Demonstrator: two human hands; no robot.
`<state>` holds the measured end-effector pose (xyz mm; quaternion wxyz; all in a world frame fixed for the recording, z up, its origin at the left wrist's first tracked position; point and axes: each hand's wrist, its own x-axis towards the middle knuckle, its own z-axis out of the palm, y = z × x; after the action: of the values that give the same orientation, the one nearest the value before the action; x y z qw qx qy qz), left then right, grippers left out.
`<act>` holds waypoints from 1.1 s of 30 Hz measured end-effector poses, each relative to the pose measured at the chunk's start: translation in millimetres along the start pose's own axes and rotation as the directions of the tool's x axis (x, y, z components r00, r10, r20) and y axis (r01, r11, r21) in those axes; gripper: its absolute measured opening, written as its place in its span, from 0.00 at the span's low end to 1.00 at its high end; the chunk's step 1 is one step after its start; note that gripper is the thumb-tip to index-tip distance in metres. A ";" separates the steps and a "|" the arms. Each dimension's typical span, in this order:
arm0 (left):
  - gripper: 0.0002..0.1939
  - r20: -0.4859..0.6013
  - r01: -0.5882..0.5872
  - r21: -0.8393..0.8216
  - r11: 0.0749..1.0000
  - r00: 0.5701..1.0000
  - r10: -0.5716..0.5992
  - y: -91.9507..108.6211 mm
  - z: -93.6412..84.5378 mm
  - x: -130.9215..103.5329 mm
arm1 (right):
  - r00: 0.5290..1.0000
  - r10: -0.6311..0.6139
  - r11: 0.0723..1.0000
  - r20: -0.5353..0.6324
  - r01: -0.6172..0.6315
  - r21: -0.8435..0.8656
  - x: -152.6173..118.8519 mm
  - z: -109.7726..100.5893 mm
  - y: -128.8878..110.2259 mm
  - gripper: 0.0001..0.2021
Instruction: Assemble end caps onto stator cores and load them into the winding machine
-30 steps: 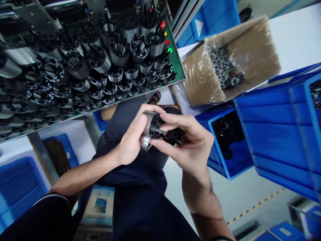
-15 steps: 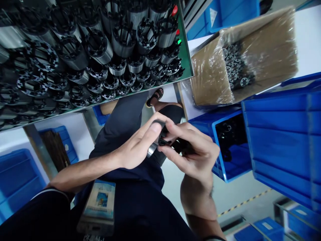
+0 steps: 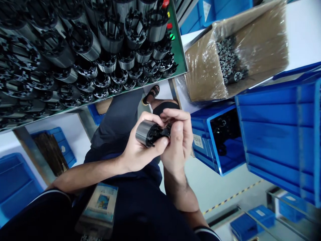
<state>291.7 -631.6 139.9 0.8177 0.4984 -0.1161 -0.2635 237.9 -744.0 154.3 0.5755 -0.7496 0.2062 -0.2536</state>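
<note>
A metal cylinder with black slotted plastic at its end [image 3: 145, 132] lies in my left hand [image 3: 140, 154], whose fingers and thumb wrap round it. Its silver side faces left and its black end faces right. My right hand [image 3: 177, 144] is closed at that black end, thumb and fingers round a small black part [image 3: 166, 130], which is largely hidden. The two hands meet above my lap. At the upper left, many similar cylinders [image 3: 110, 33] stand in rows on a green surface [image 3: 181, 63].
An open cardboard box [image 3: 205, 73] wrapped in plastic holds small ring-ended parts at the upper right. Below it a blue bin [image 3: 218, 164] contains black parts, beside a larger blue bin [image 3: 278, 134]. Another blue bin [image 3: 20, 180] is at the left edge.
The cylinder has turned so its silver side and black end show more. My right hand has moved left and changed its grasp. The surroundings have shifted slightly left in view.
</note>
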 end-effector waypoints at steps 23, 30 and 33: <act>0.22 -0.102 0.121 -0.268 0.956 0.983 -0.153 20.0 -1.5 12.5 | 0.947 -0.103 0.974 0.304 0.158 -0.161 -18.8 -42.1 -19.1 0.31; 0.34 -0.194 0.250 -0.258 0.933 0.933 -0.304 27.4 2.1 14.6 | 0.961 -0.056 0.989 0.271 0.090 -0.114 -22.1 -36.1 -11.6 0.30; 0.32 -0.186 0.267 -0.248 0.931 0.930 -0.317 24.1 -1.3 17.5 | 0.958 -0.047 0.991 0.283 0.079 -0.103 -25.5 -37.2 -9.2 0.31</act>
<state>314.5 -631.3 159.1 0.8267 0.4436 0.0822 -0.3363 195.0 -754.6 167.3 0.5469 -0.8157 0.1127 -0.1511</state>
